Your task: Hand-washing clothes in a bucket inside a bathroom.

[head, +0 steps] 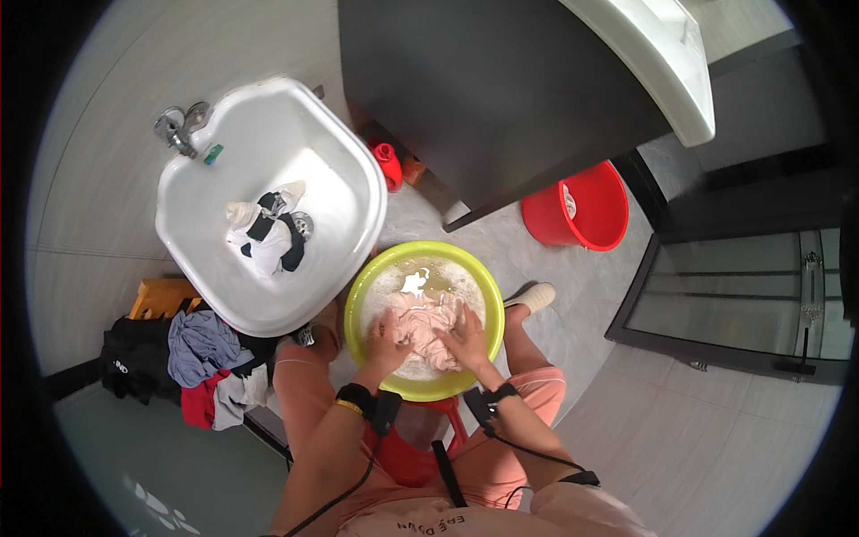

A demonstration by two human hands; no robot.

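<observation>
A wet, crumpled pale pink cloth (pixel 426 329) sits in cloudy, foamy water inside a yellow-green plastic basin (pixel 496 315). My left hand (pixel 387 346) touches the cloth's left side, its thumb and fingers apart. On the other side, my right hand (pixel 468 341) lies against the cloth with fingers spread and its thumb on the fabric. Neither hand is visibly closed around it. The underside of the cloth is hidden by foam and folds. Black straps with small cabled boxes are around both wrists.
Left of the basin, a white ceramic sink (pixel 335 268) holds black-and-white wet fabric (pixel 272 235) beside its drain. Clothes (pixel 205 349) are piled at lower left. A red bucket (pixel 607 208) and red bottle (pixel 387 168) stand on the floor near a dark cabinet (pixel 496 101).
</observation>
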